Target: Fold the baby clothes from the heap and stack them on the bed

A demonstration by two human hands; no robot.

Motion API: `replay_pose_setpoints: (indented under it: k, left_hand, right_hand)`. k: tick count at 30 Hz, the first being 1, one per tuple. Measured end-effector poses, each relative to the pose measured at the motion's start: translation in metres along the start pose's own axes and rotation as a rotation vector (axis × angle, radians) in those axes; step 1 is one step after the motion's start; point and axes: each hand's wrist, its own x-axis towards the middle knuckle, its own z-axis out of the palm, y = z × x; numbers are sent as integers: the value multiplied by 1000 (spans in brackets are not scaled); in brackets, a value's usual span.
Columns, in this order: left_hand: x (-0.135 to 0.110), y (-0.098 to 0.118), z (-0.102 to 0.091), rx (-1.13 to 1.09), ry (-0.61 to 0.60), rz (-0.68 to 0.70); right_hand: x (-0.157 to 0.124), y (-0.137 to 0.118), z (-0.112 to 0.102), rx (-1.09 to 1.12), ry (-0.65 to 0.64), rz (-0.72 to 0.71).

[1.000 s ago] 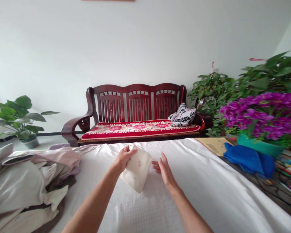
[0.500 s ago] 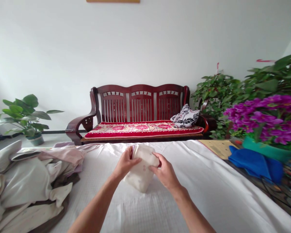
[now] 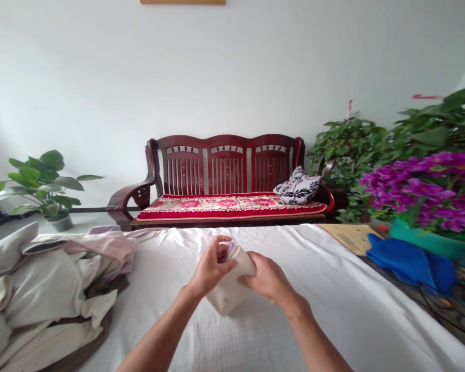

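A compact folded cream garment (image 3: 232,287) is held tilted just over the white-covered table, or resting on it by its lower edge; I cannot tell which. Lavender fabric shows at its upper end. My left hand (image 3: 212,266) grips that end, thumb on the near face and fingers curled at the lavender part. On the other side, my right hand (image 3: 269,276) clasps the bundle with its thumb in front and its fingers mostly hidden behind. What kind of garment it is does not show.
A loose heap of clothes (image 3: 50,289) lies on the table's left. The white cloth (image 3: 325,305) covers the tabletop. At right are a blue cloth (image 3: 411,263), dark cables and purple flowers (image 3: 430,191) in a green pot. A wooden bench (image 3: 225,170) stands beyond.
The folded garment has turned and tilted, so its lavender end now shows more and its broad face less. Both hands have come slightly lower and wrap further around it.
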Motion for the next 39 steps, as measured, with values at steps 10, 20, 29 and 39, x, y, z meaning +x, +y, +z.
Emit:
replay_pose_setpoints:
  k: [10, 20, 29, 39]
  left_hand:
    - [-27, -8, -36, 197, 30, 66]
    - [-33, 6, -3, -174, -64, 41]
    - [-36, -35, -4, -332, 49, -161]
    - [-38, -48, -5, -585, -58, -287]
  right_hand:
    - [5, 16, -15, 759, -4, 74]
    - [7, 18, 0, 891, 111, 112]
    - [2, 25, 10, 1017, -129, 134]
    - [1, 54, 20, 1130, -269, 174]
